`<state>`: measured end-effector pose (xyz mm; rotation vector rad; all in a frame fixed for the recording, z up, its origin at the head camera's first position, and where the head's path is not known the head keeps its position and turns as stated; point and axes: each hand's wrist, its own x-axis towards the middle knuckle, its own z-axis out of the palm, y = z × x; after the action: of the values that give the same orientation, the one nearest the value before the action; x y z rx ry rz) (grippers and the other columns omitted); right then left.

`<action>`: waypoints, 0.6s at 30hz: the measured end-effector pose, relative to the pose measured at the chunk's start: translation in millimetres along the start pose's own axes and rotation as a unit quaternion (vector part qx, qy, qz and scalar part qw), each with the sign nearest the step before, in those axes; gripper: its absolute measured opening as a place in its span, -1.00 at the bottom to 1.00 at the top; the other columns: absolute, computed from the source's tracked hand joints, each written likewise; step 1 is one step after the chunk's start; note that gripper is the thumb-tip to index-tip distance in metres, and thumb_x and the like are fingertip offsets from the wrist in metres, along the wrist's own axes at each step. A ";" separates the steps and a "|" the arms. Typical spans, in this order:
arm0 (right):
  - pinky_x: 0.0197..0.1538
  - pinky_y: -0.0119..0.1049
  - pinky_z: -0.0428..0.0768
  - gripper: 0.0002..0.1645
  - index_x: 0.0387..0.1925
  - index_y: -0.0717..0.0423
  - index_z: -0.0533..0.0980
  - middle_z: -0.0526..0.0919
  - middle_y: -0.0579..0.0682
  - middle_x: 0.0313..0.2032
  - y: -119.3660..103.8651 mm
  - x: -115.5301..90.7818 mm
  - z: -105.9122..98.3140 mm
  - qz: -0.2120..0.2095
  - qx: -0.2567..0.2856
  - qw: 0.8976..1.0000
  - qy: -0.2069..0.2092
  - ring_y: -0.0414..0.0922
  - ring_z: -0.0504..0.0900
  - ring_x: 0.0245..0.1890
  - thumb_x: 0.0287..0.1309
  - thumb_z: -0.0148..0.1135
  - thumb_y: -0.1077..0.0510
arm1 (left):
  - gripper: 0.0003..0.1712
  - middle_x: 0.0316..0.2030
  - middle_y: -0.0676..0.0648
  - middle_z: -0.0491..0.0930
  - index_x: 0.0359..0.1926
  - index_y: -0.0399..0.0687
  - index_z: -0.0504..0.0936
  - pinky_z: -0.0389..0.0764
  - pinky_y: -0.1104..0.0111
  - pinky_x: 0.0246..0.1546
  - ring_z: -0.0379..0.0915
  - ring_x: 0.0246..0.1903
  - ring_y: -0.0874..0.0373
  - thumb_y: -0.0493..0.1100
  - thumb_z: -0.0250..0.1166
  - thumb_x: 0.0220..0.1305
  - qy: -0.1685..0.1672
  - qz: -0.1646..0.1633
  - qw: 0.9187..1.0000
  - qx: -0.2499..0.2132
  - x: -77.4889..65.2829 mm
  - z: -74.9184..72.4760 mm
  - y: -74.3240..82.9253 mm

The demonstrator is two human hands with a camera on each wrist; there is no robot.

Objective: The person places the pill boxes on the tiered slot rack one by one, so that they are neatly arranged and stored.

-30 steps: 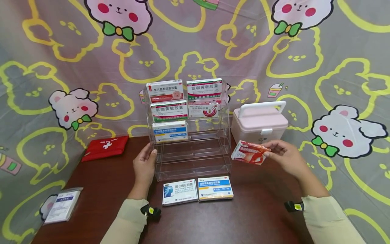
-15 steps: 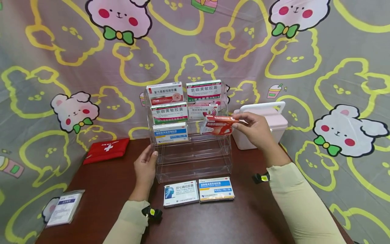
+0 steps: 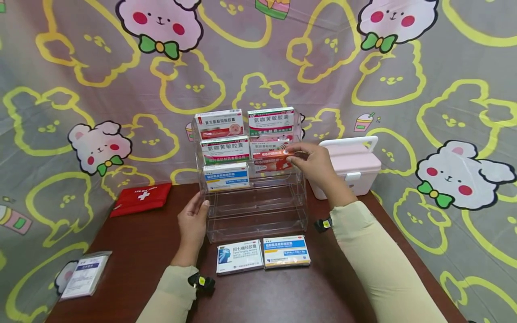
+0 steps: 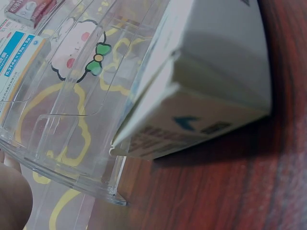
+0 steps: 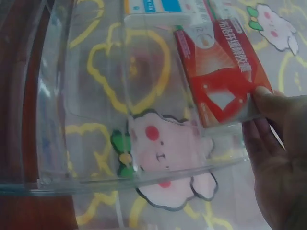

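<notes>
A clear tiered display rack [image 3: 258, 199] stands on the table, holding several medicine boxes in its upper tiers. My right hand [image 3: 313, 163] pinches a red medicine box [image 3: 272, 163] by its right end, at the right half of the third tier. In the right wrist view that red box [image 5: 220, 72] tilts, with my thumb on its face. My left hand [image 3: 193, 224] holds the rack's left side edge, thumb toward the front. Beside the left thumb, in the third tier, sits a blue-and-white medicine box [image 3: 227, 177].
In front of the rack lie a white box [image 3: 240, 257] and another blue-and-white box [image 3: 286, 252]. A pink lidded case [image 3: 347, 166] stands behind at right. A red first-aid pouch [image 3: 141, 199] and a plastic-wrapped white pack [image 3: 86, 274] lie at left.
My right hand has carried the red box leftward and up from beside the rack to its third tier on the right. My left hand has stayed on the rack's side.
</notes>
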<state>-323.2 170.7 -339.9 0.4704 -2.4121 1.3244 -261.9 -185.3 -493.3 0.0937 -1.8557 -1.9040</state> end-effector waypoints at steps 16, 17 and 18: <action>0.23 0.08 0.70 -0.72 0.07 0.21 0.76 0.82 0.20 0.11 9.9 0.3 20.0 -0.072 -0.158 0.984 -0.043 0.16 0.78 0.10 0.38 0.48 0.24 | -0.49 0.41 -0.29 0.60 0.42 -0.30 0.61 0.59 0.63 0.22 0.60 0.34 0.20 -0.36 0.37 0.51 0.011 0.009 1.000 -0.013 0.9 1.1 -1.7; 0.23 0.09 0.69 -0.73 0.07 0.20 0.76 0.82 0.19 0.10 10.0 0.1 19.9 -0.075 -0.167 0.982 -0.047 0.16 0.78 0.08 0.38 0.47 0.24 | -0.49 0.41 -0.28 0.60 0.42 -0.29 0.61 0.59 0.62 0.22 0.59 0.35 0.17 -0.36 0.36 0.51 0.010 0.008 1.000 -0.011 1.1 1.2 -1.6; 0.22 0.09 0.68 -0.73 0.06 0.20 0.75 0.83 0.18 0.08 10.1 -0.1 19.7 -0.078 -0.174 0.980 -0.050 0.16 0.78 0.06 0.38 0.47 0.24 | -0.49 0.41 -0.28 0.60 0.43 -0.28 0.62 0.59 0.62 0.22 0.59 0.36 0.14 -0.35 0.37 0.51 0.009 0.007 1.000 -0.009 1.0 1.2 -1.1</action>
<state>-330.4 159.1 -357.3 0.6224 -2.5557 0.8080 -263.5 -184.6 -494.0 0.0918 -1.8220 -1.9033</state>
